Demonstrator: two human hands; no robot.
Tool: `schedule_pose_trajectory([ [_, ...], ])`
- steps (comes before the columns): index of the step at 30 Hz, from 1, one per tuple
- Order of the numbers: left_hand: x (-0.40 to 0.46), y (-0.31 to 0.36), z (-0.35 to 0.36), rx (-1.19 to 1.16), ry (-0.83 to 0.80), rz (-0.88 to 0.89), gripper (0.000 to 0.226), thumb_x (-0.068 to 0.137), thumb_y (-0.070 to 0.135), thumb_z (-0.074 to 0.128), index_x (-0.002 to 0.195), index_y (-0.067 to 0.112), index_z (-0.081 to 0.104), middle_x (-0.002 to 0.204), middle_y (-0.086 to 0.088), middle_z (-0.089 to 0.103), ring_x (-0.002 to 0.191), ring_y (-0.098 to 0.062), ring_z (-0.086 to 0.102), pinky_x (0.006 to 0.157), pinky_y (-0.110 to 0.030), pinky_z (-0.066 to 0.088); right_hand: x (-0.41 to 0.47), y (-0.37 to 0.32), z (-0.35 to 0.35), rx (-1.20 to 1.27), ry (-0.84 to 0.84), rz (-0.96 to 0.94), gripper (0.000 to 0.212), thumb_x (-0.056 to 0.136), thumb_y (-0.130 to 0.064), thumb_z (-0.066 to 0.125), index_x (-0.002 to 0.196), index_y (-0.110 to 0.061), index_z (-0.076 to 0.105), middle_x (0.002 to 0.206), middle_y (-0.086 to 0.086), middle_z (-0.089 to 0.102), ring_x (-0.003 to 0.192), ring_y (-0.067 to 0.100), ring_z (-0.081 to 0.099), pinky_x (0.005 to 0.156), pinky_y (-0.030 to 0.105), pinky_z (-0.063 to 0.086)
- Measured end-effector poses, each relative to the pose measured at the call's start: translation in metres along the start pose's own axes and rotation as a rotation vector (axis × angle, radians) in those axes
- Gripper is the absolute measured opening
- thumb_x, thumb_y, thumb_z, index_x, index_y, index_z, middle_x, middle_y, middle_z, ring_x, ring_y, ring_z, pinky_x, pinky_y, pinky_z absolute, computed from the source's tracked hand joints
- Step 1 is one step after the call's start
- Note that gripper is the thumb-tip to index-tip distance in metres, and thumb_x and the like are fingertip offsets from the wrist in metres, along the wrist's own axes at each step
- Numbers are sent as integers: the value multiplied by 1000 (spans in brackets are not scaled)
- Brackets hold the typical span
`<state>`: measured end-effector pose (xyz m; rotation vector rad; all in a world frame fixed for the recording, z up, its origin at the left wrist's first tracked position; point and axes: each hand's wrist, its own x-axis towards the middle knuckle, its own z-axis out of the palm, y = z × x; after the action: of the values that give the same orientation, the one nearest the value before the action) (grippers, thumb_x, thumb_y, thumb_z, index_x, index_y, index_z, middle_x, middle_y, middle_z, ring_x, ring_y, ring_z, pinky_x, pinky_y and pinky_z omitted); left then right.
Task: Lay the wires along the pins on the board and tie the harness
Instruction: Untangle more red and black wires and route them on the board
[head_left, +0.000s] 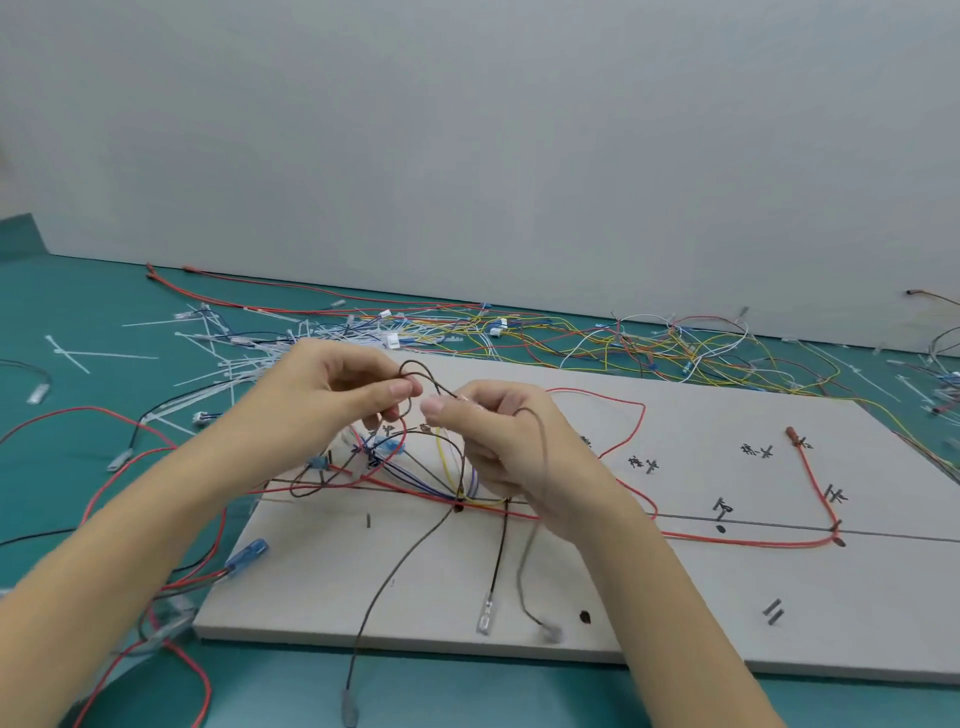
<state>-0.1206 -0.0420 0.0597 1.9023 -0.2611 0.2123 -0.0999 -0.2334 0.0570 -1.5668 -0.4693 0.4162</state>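
Head view: a person's two bare hands meet above the far left part of a pale board (675, 597) on a teal tabletop (78, 312).
Left hand (332, 395): thumb and forefinger pressed together, pinching a loop of brown wire (543, 457).
Right hand (498, 447): fingers curled, thumb and forefinger pinching the same brown wire just beside the left hand's fingers; the wire drapes over this hand and hangs toward the board's near edge.
Red wire (753, 541): lies on the board along a drawn line, bends up at a pin near the right edge.
Wire bundle (441, 483): yellow, blue, red and brown strands converge at a pin under the hands.
Cable ties (249, 358): white, scattered on the tabletop past the board's far left corner.
Loose wires (649, 348): a coloured tangle along the tabletop's far edge.
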Motion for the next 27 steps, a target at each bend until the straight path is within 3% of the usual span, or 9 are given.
schedule_pose_trajectory([
  [6,1,4,-29,23,-51,-70,17,70,28,69,84,29,80,72,-9,73,64,-15,53,49,-12,41,-4,-9,-25,91,-26,-32,22,96,-25,56,93,-11,72,54,-7,22,42,7,15,40,16,13],
  [10,4,-4,-51,49,183,-108,16,83,20,69,81,32,79,67,-1,71,49,-5,39,42,-10,30,-3,-8,-27,-29,144,-139,21,97,-16,55,87,-6,70,45,-12,31,38,5,20,37,14,19],
  [13,10,-13,-57,81,340,-177,11,86,19,68,80,16,77,61,2,69,41,-5,36,40,-15,28,0,-6,-22,-161,218,-258,21,98,-11,54,83,-4,67,42,-17,50,34,0,40,39,7,30],
  [15,14,-22,-55,136,403,-251,17,90,18,60,78,10,69,51,2,64,38,-10,34,39,-15,26,2,-5,-21,-174,254,-295,22,98,-13,54,82,-5,67,39,-16,46,34,0,40,42,6,33],
  [17,15,-27,-56,224,455,-273,27,92,30,57,75,10,65,48,2,59,48,-19,40,48,-22,31,4,-6,-24,-152,342,-327,24,98,-18,55,77,-12,67,37,-15,41,34,3,33,44,8,29],
  [19,13,-30,-65,334,522,-276,48,88,57,56,71,14,66,59,-4,60,59,-23,47,58,-29,35,5,-6,-33,-85,471,-355,26,97,-20,55,74,-15,66,38,-14,41,35,3,29,42,12,27],
  [21,10,-35,-78,473,619,-300,65,73,80,49,62,17,63,54,-5,56,55,-26,50,57,-29,36,6,-6,-41,-40,573,-378,26,98,-21,55,75,-13,66,39,-16,44,35,3,34,43,11,26],
  [24,6,-42,-91,664,747,-265,68,61,90,48,59,23,59,47,0,51,54,-28,53,58,-35,45,8,-2,-41,-113,625,-421,24,97,-18,56,78,-9,67,42,-19,48,43,-1,47,50,7,30],
  [27,4,-49,-111,688,816,-235,77,65,90,47,54,13,50,49,-8,50,57,-34,55,66,-46,52,11,3,-35,-204,618,-430,25,96,-18,59,72,-13,67,56,-15,58,55,-3,51,60,11,38],
])
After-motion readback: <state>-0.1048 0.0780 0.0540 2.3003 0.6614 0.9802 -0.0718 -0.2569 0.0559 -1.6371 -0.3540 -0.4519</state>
